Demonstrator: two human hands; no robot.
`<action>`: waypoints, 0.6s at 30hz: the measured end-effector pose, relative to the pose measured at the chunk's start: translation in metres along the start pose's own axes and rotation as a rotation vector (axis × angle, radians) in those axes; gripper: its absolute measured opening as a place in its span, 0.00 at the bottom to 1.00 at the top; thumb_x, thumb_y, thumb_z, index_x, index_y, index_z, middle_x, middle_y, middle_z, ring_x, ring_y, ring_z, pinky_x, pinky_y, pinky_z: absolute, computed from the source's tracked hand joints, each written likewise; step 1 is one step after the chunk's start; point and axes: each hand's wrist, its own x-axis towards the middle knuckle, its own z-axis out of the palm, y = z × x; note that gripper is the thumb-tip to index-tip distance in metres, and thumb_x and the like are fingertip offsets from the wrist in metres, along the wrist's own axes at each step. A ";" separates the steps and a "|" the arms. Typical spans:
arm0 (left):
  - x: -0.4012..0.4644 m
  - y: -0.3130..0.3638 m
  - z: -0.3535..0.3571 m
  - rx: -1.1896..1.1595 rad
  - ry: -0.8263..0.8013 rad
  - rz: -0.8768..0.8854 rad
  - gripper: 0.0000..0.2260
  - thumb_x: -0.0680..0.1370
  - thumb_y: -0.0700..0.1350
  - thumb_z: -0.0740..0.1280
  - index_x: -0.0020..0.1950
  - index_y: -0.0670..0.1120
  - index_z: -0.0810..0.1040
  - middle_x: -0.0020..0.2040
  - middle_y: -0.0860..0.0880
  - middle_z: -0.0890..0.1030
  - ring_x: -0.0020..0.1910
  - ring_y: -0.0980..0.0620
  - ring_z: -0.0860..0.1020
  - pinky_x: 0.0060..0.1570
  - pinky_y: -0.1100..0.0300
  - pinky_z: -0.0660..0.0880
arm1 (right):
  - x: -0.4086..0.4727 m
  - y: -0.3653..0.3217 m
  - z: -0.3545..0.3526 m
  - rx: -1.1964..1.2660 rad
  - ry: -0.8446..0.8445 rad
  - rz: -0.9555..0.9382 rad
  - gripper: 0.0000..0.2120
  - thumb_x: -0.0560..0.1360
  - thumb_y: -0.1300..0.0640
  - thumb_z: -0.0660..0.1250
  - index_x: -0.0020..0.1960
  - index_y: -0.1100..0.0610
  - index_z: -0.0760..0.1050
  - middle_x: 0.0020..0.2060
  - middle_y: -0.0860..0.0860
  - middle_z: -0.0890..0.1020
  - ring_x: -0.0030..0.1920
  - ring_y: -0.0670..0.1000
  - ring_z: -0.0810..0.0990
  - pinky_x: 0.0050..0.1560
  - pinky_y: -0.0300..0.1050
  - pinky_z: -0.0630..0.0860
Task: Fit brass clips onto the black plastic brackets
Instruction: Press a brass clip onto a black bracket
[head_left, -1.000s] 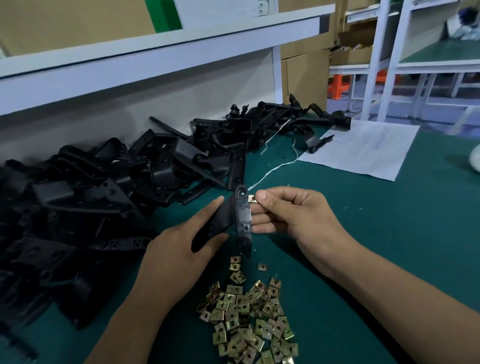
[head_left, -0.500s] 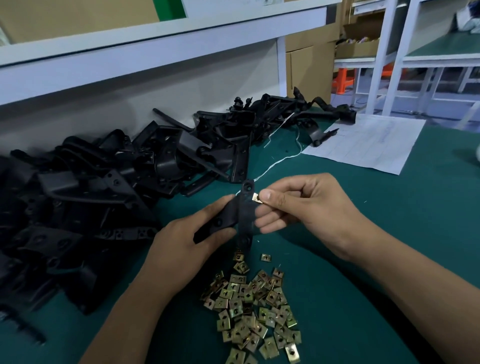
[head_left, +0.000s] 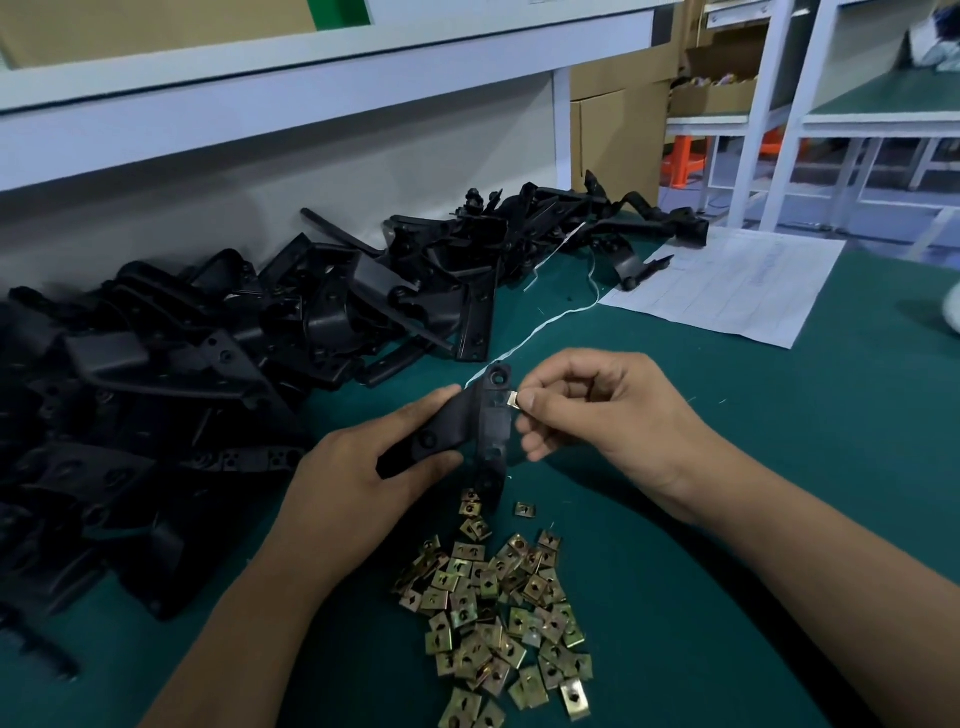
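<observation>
The step in hand appeared to be sliding a brass clip (head_left: 512, 399) onto the upper edge of a black bracket (head_left: 480, 423), and doing it well would probably have meant keeping the clip square to the edge, lining its opening up with the bracket's tab near the top hole, and pushing straight in while the other hand braced the part so it could not twist. The left hand (head_left: 358, 467) gripped the bracket's lower, angled arm, thumb on top and fingers curled beneath, holding the piece above the green table (head_left: 779, 467) with its long strip roughly upright. The right hand (head_left: 597, 415) was curled, pinching the small clip between thumb and forefinger tip; the clip touched the bracket's right edge just below the top hole, though whether it had begun to seat could not be told. The remaining fingers of that hand were tucked loosely and lay beside the strip lower down. Just below the held bracket lay the loose pile of clips (head_left: 493, 613) on the table, and a heap of brackets (head_left: 208, 374) stretched along the left and back.
</observation>
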 end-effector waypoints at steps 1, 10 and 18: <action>0.000 0.000 0.000 0.005 -0.001 0.001 0.26 0.73 0.66 0.71 0.70 0.77 0.70 0.64 0.74 0.77 0.67 0.70 0.74 0.70 0.53 0.73 | 0.000 0.001 0.001 -0.001 0.009 -0.005 0.06 0.78 0.68 0.71 0.49 0.73 0.80 0.36 0.61 0.83 0.35 0.54 0.83 0.41 0.46 0.84; 0.000 0.001 0.000 0.099 0.004 0.049 0.27 0.74 0.64 0.72 0.72 0.76 0.68 0.65 0.73 0.77 0.67 0.70 0.74 0.67 0.54 0.77 | 0.000 0.002 -0.001 -0.040 0.003 -0.009 0.05 0.78 0.68 0.70 0.50 0.71 0.81 0.36 0.60 0.83 0.34 0.51 0.82 0.39 0.40 0.81; 0.001 0.002 0.001 -0.037 -0.012 0.045 0.28 0.73 0.62 0.72 0.73 0.71 0.72 0.65 0.71 0.78 0.68 0.68 0.75 0.70 0.53 0.73 | 0.000 0.006 0.003 0.229 -0.050 0.072 0.10 0.75 0.63 0.72 0.52 0.69 0.84 0.44 0.67 0.86 0.41 0.58 0.87 0.44 0.47 0.85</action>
